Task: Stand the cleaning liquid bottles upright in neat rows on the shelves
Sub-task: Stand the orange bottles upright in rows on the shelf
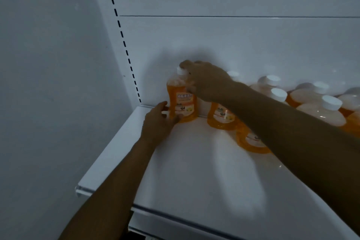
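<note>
So the right hand (pixel 206 82) is curling its fingers over the white screw cap and neck of a clear plastic bottle full of orange cleaning liquid (pixel 182 101), which is standing upright in the back corner of the glossy white metal shelf (pixel 194 171). The left hand (pixel 158 121) is pinching its base from about 8 o'clock. More orange-filled, white-capped bottles (pixel 319 107) are crowding together at 3 o'clock.
</note>
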